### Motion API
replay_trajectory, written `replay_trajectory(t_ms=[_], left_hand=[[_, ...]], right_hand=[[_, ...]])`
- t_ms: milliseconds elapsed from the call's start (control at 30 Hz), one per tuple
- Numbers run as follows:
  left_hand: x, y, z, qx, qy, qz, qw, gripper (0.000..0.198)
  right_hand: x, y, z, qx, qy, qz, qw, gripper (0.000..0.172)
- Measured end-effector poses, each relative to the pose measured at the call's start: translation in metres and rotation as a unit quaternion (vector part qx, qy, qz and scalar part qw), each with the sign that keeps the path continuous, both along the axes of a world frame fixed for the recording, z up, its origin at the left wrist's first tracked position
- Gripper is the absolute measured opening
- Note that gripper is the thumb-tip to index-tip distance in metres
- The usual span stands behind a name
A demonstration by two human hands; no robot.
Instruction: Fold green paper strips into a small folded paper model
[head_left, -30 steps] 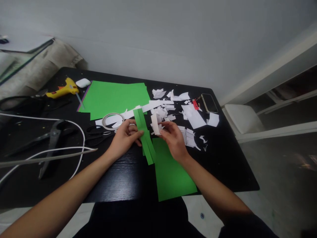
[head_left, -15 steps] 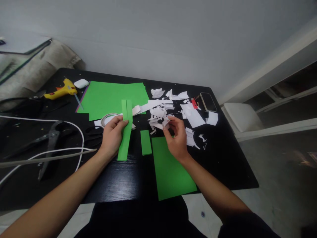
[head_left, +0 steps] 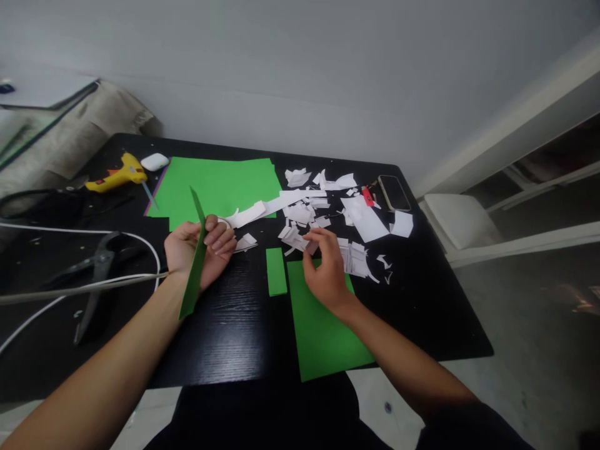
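Observation:
My left hand [head_left: 206, 250], turned palm up, grips a green paper strip [head_left: 194, 275] that stands nearly edge-on to me between thumb and fingers. My right hand [head_left: 325, 269] pinches a small piece of white paper [head_left: 311, 246] at the near side of a pile of white paper scraps [head_left: 300, 212]. Beneath the right hand lies a green sheet [head_left: 319, 337]. A small green rectangle [head_left: 276, 272] rests on the black table between the hands. Behind the left hand is a larger green sheet [head_left: 220, 181], with a roll of tape mostly hidden by the fingers.
A yellow glue gun [head_left: 124, 174] and a white case [head_left: 154, 162] sit at the back left. Large dark shears [head_left: 100, 269] and white cables [head_left: 140, 236] lie on the left. At the right are a phone [head_left: 394, 193], a red object [head_left: 367, 196] and more white paper [head_left: 365, 217].
My left hand has turned palm up and moved left, swinging the green strip from facing me to edge-on. My right hand has come slightly nearer to me.

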State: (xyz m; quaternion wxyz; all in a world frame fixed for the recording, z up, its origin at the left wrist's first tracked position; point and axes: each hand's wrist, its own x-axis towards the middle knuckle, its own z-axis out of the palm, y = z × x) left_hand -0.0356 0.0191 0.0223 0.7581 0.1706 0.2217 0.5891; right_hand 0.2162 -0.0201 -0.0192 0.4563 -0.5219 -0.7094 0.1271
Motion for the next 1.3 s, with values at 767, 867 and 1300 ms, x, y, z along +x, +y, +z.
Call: replay_trajectory(t_ms=[767,867,1300], left_hand=[[0.038,-0.025,-0.027,0.148,0.403,-0.266,0.863,0.026],[0.039,-0.025,-0.028,0.154,0.414,-0.237,0.865,0.025],[0.038,-0.025,-0.022,0.155,0.452,-0.183,0.859,0.028]], right_hand=[[-0.014,-0.009,0.008,-0.269,0.321,0.136,0.898,0.016],[-0.013,-0.006,0.008,-0.307,0.353,0.149,0.871,0.022],[-0.012,-0.005,0.013,-0.352,0.382,0.144,0.842,0.033]])
